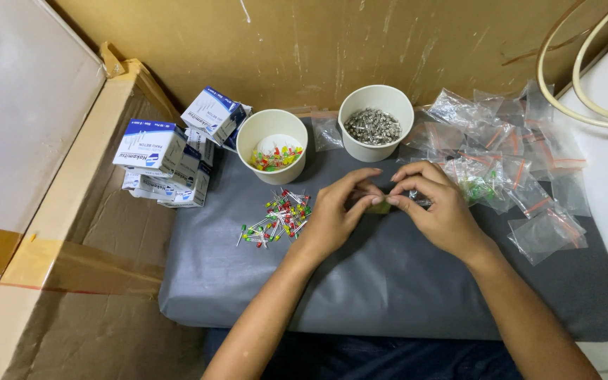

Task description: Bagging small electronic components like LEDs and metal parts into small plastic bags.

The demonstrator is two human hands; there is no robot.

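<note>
Hands meet at the middle of the frame over the grey padded mat point(388, 281): the left hand point(333, 217) and right hand point(439, 207) curl inward, fingertips pinching a small clear plastic bag point(381, 206) between them. Loose red, yellow and green LEDs point(277, 217) lie just left of the left hand, below a white paper cup point(271, 144) holding more.

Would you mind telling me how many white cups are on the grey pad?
2. One cup, left, holds coloured LEDs; the other cup, right, holds small metal parts. Both stand at the pad's far edge, beyond the hands. None seems hidden.
</note>
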